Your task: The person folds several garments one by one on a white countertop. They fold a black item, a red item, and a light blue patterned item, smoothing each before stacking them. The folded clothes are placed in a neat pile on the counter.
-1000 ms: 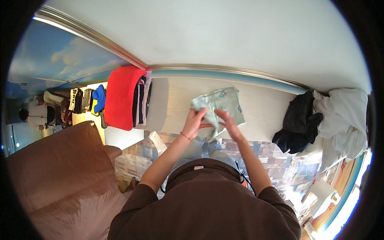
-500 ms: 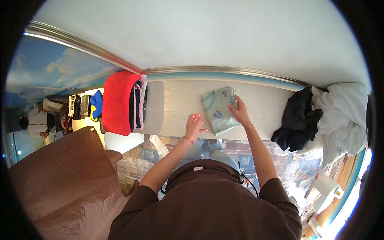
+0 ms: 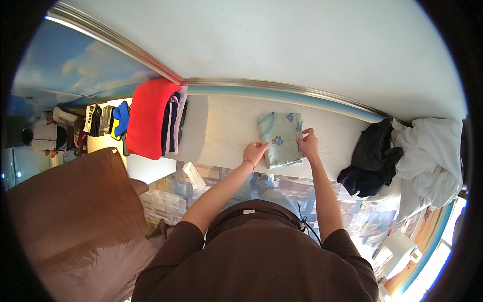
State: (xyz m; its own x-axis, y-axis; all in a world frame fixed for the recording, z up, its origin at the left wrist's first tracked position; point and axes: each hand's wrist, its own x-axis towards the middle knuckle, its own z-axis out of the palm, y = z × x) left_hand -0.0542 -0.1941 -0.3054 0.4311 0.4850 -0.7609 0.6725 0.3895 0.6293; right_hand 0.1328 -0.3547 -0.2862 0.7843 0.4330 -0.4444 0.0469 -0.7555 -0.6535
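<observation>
A pale green folded shirt (image 3: 283,146) with a blue-trimmed neckline and small printed figures lies on the long pale tabletop (image 3: 229,131) in front of me. My left hand (image 3: 255,153) pinches its left edge, thumb and forefinger together. At the opposite edge my right hand (image 3: 308,145) grips the cloth between its fingers and thumb. The underside of the shirt is hidden.
To the left stands a stack of folded clothes topped by a red one (image 3: 150,118). Black clothing (image 3: 372,158) and a white heap of cloth (image 3: 427,156) lie at the right. A brown cover (image 3: 75,211) fills the lower left. Another person (image 3: 48,136) is far left.
My left hand has moved right onto the shirt's left edge, and its fingers have closed. My right hand has slid slightly nearer along the right edge. The shirt now lies straighter.
</observation>
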